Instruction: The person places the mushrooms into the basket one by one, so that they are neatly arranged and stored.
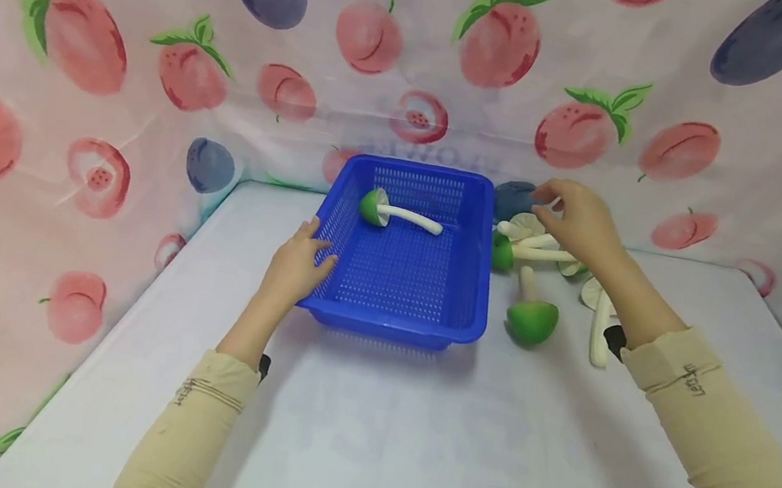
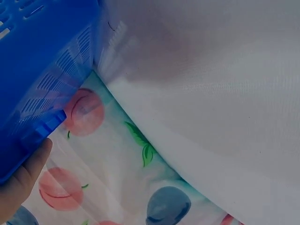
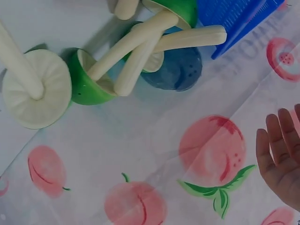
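A blue plastic basket (image 1: 390, 320) stands at the back middle of the table, with one green-capped toy mushroom (image 1: 410, 217) lying inside it. My left hand (image 1: 292, 267) holds the basket's left rim; in the left wrist view its fingers (image 2: 35, 161) lie along the rim's edge. To the right of the basket my right hand (image 1: 580, 222) is raised over a pile of several toy mushrooms (image 3: 136, 51), holding nothing, its fingers loosely bent. Nearer the front, one green mushroom (image 1: 531, 320) lies cap forward, and another with a white stem (image 1: 601, 330) rests under the right wrist.
A white cloth covers the table (image 1: 406, 449). Behind and to the left rises a fruit-print curtain (image 1: 350, 111), close to the basket's back side.
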Demonstrator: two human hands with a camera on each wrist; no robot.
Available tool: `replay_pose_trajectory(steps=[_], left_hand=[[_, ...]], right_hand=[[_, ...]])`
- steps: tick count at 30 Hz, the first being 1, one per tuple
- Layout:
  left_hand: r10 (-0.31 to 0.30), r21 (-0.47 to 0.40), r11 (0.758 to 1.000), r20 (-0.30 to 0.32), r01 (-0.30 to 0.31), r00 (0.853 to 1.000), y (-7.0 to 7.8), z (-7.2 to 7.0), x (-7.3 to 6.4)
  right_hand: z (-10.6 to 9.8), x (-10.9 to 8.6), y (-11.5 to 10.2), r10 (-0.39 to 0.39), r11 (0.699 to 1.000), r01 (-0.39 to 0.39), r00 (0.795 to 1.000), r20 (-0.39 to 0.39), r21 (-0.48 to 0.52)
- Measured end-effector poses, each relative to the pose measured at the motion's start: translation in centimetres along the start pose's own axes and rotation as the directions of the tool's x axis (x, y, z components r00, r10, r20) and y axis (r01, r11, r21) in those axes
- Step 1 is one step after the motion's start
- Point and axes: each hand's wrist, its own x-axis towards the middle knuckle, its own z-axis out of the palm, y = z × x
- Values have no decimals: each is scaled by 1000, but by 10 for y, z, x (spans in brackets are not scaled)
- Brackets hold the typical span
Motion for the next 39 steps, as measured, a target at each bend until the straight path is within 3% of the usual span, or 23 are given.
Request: replay_pose_trajectory(steps=[9,17,20,31,39], left_hand=[[-3,0,1000,24,3,1000,0,-2,1],[28,1,1000,5,-28,1000,1,-4,2],[36,2,999,2,-36,999,0,-3,0],[26,-10,1000,21,-26,999,-1,-3,-2],[16,-18,1000,22,-15,1000,-2,-2,-2]], right_hand=[[-3,-33,11,95,993,-93,995,-25,69],[-7,-58,45,141,990,-139,989,-51,29],[-6,-64,58,161,987,-161,987,-26,14],[10,-70,116,238,971,-238,970,57,-10],[15,-65,138,254,967,-251,957,140,-34]])
